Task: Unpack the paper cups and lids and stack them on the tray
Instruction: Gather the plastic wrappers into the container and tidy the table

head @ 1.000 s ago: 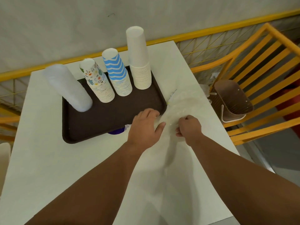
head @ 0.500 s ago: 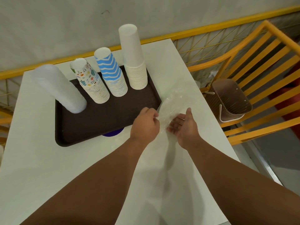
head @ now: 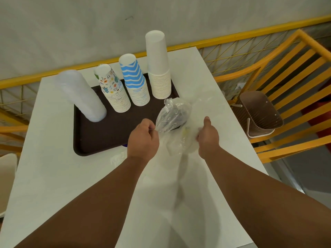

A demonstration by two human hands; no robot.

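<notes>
White table [head: 53, 176] beside yellow railing [head: 232, 39]; both hands' fingers [head: 149, 125] pinching clear wrapper [head: 172, 117].

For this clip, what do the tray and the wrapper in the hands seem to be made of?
Tray: probably moulded plastic, dark brown and matte, with a raised rounded rim.
Wrapper: thin clear plastic film, glossy and crinkled; the tray shows through it. The left hand pinches it.

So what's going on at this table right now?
A person is handling an empty clear plastic wrapper over the white table. The left hand pinches one edge and the right hand grips the other side. On the brown tray stand three upside-down cup stacks: patterned, blue-striped and plain white, plus a lid stack.
</notes>
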